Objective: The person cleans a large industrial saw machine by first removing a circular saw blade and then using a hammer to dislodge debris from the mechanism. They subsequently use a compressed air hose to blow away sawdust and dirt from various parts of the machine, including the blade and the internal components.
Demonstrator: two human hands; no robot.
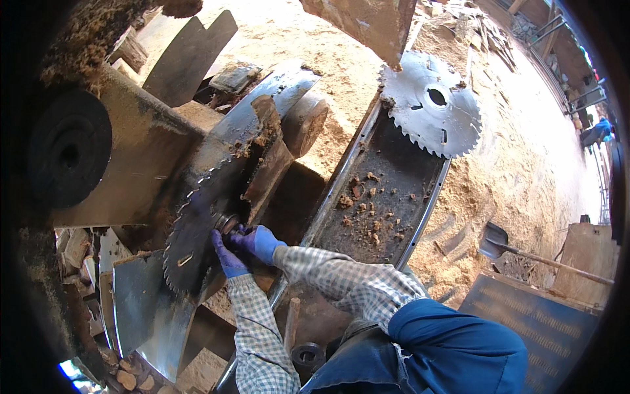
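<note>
Gloved left hand (229, 257) and right hand (261, 244) meet at the hub (227, 222) of the dark blade (187, 240), fingers curled nearly closed, seemingly for steadiness; I cannot tell what they grip. Beyond the dark blade, rightward, lies a silver blade (420, 84), apparently kept clear.

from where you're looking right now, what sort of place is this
Probably a sawmill or wood-cutting workshop. A dark toothed circular blade sits in the machinery, a second, silver blade lies farther off, and what looks like sawdust covers much of the ground.
</note>
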